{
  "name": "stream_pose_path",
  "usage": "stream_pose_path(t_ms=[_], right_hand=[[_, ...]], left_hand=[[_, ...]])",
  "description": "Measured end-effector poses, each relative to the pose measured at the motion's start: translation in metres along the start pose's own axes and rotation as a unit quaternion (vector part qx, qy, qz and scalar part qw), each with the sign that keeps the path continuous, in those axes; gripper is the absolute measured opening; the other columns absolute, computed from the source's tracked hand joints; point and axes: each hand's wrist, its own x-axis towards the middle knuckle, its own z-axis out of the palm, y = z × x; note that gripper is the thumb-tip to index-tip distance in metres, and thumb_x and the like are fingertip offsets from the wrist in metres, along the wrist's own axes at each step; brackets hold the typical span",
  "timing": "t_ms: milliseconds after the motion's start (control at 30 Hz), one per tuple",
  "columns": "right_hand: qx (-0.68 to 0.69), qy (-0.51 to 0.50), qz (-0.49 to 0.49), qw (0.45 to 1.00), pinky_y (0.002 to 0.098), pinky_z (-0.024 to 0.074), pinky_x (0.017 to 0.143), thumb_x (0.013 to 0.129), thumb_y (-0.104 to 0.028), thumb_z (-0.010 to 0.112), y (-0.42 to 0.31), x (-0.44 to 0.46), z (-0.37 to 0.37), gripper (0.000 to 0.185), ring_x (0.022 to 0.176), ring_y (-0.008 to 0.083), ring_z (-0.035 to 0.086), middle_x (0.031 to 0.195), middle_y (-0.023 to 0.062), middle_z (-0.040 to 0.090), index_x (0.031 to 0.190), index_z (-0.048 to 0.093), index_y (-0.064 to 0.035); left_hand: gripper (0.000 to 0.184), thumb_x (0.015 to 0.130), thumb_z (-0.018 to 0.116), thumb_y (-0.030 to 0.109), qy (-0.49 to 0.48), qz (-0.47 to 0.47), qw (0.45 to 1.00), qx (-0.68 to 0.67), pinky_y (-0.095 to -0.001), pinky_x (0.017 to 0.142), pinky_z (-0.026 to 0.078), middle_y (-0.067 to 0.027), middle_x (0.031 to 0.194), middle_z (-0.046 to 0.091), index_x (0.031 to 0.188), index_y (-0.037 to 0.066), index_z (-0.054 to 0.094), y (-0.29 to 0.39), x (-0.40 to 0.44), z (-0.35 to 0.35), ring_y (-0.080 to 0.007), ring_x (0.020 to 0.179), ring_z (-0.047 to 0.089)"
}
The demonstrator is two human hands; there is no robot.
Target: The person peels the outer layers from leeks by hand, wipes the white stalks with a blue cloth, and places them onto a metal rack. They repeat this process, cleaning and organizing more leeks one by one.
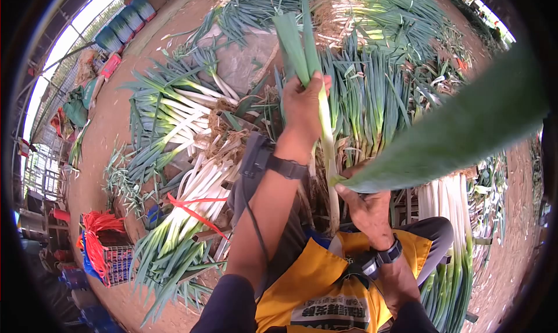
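Note:
A leek (327, 141) stands nearly upright in front of me, its root end down by my lap. My left hand (303, 103) is closed around it near the top, where the white stalk turns into green leaves (290, 45). Lower down, my right hand (367, 208) pinches the base of a long green leek leaf (447, 132) beside the stalk. That leaf sweeps up to the right, close to the camera and blurred. Whether it is still joined to the stalk I cannot tell. A yellow apron (302, 275) covers my lap.
Leeks lie in piles at the left (174, 118), and more leeks (372, 95) stand bunched ahead. White-stalked leeks (447, 199) lean at my right. A crate (119, 263) holding red ties (99, 228) sits at left. A red strap (197, 214) crosses the left bundle.

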Motion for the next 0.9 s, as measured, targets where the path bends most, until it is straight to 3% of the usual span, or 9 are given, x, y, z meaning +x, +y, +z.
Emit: stream_pose_path(t_ms=[100,200,367,433,500,533,633,767,900], right_hand=[[0.095,0.083,0.122,0.985,0.0337,0.0485,0.076,0.082,-0.006,0.073,0.021,-0.009,-0.045,0.017,0.080,0.0165,0.059,0.094,0.0053,0.066,0.097,0.068,-0.0035],[0.067,0.153,0.133,0.977,0.0318,0.0474,0.084,0.090,-0.018,0.070,0.009,0.022,-0.135,0.024,0.089,0.0151,0.059,0.098,0.0063,0.066,0.109,0.065,-0.0036],[-0.240,0.204,0.114,0.942,0.0322,0.0441,0.093,0.094,-0.039,0.063,0.094,0.092,-0.418,0.053,0.100,0.0169,0.059,0.110,0.0147,0.065,0.126,0.058,0.0029],[-0.620,0.322,0.042,0.714,0.0309,0.0463,0.089,0.094,-0.033,0.065,0.220,0.082,-0.569,0.052,0.098,0.0152,0.059,0.111,0.0128,0.065,0.130,0.055,0.0037],[-0.350,0.213,0.036,0.912,0.0282,0.0487,0.086,0.092,-0.020,0.067,0.157,0.060,-0.441,0.045,0.097,0.0144,0.061,0.111,0.0101,0.066,0.131,0.056,0.0015],[-0.202,0.169,0.060,0.963,0.0268,0.0499,0.084,0.091,-0.014,0.069,0.116,0.051,-0.365,0.044,0.096,0.0141,0.062,0.111,0.0088,0.066,0.131,0.056,0.0003],[0.002,-0.008,0.206,0.979,0.0280,0.0538,0.079,0.087,-0.003,0.069,0.080,0.003,-0.175,0.036,0.088,0.0141,0.064,0.099,0.0058,0.066,0.122,0.062,-0.0020],[-0.073,-0.098,0.059,0.991,0.0312,0.0529,0.061,0.077,-0.005,0.076,0.067,-0.007,-0.053,0.036,0.072,0.0188,0.066,0.087,0.0125,0.068,0.112,0.067,-0.0009],[-0.068,-0.102,0.084,0.989,0.0356,0.0528,0.062,0.076,-0.005,0.075,0.058,0.007,-0.013,0.030,0.071,0.0262,0.067,0.084,0.0160,0.068,0.104,0.066,0.0008]], left_hand=[[0.027,0.097,0.062,0.019,-0.022,-0.051,0.998,-0.027,-0.0362,0.084,0.057,-0.0201,0.104,0.068,0.110,-0.004,0.057,0.016,0.000,-0.010,-0.0265,0.092,0.069],[0.023,0.098,0.060,0.015,-0.007,-0.023,0.999,-0.027,-0.0377,0.086,0.057,-0.0220,0.102,0.067,0.111,-0.004,0.057,0.021,0.000,-0.023,-0.0285,0.090,0.069],[0.020,0.098,0.059,0.013,-0.029,0.010,0.999,-0.023,-0.0368,0.086,0.058,-0.0214,0.101,0.067,0.110,-0.003,0.056,0.033,0.005,-0.030,-0.0270,0.088,0.070],[0.019,0.098,0.060,0.014,-0.053,0.002,0.998,-0.023,-0.0361,0.085,0.058,-0.0183,0.098,0.068,0.110,-0.001,0.058,0.035,0.005,-0.025,-0.0247,0.086,0.069],[0.021,0.097,0.062,0.014,-0.078,-0.012,0.996,-0.047,-0.0344,0.082,0.058,-0.0152,0.094,0.068,0.111,-0.001,0.058,0.035,0.001,-0.019,-0.0220,0.083,0.068],[0.021,0.097,0.062,0.015,-0.087,-0.020,0.995,-0.049,-0.0358,0.084,0.058,-0.0155,0.094,0.068,0.110,0.000,0.058,0.035,-0.001,-0.017,-0.0225,0.083,0.068],[0.020,0.097,0.061,0.017,-0.131,-0.057,0.988,-0.060,-0.0396,0.088,0.056,-0.0163,0.096,0.068,0.109,0.001,0.058,0.030,-0.006,-0.009,-0.0239,0.086,0.068],[0.018,0.098,0.060,0.018,-0.187,-0.100,0.971,-0.111,-0.0438,0.093,0.053,-0.0161,0.101,0.068,0.109,0.003,0.061,0.019,-0.010,-0.008,-0.0247,0.091,0.067],[0.019,0.097,0.062,0.018,-0.165,-0.110,0.973,-0.118,-0.0415,0.089,0.054,-0.0165,0.098,0.068,0.107,0.002,0.059,0.019,-0.015,-0.003,-0.0246,0.088,0.067]])
